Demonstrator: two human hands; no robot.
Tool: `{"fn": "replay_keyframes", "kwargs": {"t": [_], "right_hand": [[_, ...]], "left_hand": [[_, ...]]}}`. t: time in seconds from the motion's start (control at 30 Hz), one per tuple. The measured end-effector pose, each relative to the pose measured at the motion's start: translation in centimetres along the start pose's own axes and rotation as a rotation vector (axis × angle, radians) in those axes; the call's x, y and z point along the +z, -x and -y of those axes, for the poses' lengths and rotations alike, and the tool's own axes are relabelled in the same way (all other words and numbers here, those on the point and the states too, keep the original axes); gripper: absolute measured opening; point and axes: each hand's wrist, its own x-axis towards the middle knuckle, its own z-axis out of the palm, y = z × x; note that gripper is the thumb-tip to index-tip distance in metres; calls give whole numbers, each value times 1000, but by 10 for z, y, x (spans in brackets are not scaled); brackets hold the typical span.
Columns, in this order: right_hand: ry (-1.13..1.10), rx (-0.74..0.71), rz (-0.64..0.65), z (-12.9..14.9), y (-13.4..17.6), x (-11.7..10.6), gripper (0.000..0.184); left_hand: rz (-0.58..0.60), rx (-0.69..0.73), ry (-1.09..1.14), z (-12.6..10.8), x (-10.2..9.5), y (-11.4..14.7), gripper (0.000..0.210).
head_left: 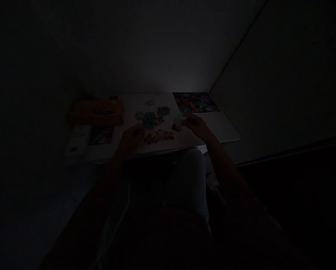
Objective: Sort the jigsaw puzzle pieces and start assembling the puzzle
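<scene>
The scene is very dark. My left hand [131,137] is over the near left part of the white table, fingers curled in; a small dark thing seems to be between them, too dim to name. Beside it lies a group of reddish and yellow puzzle pieces [159,136]. My right hand [196,126] is farther right, its thumb and fingers closed at the edge of a pale green puzzle piece [178,119]. Just below that piece is a dark red puzzle piece [176,127]. A heap of blue-green puzzle pieces [150,119] lies between and beyond my hands.
An orange box [96,111] is at the table's left, with a white object [78,139] and a small picture card [101,135] before it. A colourful printed picture [196,102] lies at the back right. Several pale pieces [150,102] sit near the wall [156,56].
</scene>
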Motion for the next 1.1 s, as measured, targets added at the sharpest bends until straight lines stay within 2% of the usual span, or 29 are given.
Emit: {"fn": "replay_keyframes", "kwargs": {"t": [0.17, 0.23, 0.3, 0.4, 0.5, 0.57, 0.63, 0.7, 0.83, 1.0, 1.1], "right_hand": [[129, 16, 227, -16, -2, 0, 57], [271, -11, 239, -21, -4, 4, 51], [417, -51, 173, -24, -10, 12, 47], [500, -78, 111, -24, -26, 33, 46], [509, -105, 168, -20, -49, 63, 50], [530, -112, 190, -17, -66, 82, 59], [558, -97, 211, -16, -81, 95, 70], [583, -84, 238, -16, -92, 103, 72], [604, -81, 253, -17, -97, 103, 60], [620, -121, 173, -8, -78, 93, 70], [631, -173, 135, 4, -65, 82, 67]], "left_hand": [[-4, -5, -5, 0, 0, 0, 50], [1, -13, 2, -2, 0, 0, 47], [-2, -27, 10, -5, 0, 1, 45], [0, -35, 5, -7, -1, 2, 43], [1, -14, 7, -5, 0, 2, 46], [5, -3, 1, -3, 0, 2, 44], [10, 0, -11, -1, 0, 1, 41], [20, 6, -16, -1, 0, 1, 42], [35, 13, 9, -1, 0, 2, 43], [13, -8, 13, -4, 0, 3, 38], [15, 7, 16, -6, 0, 3, 40]]}}
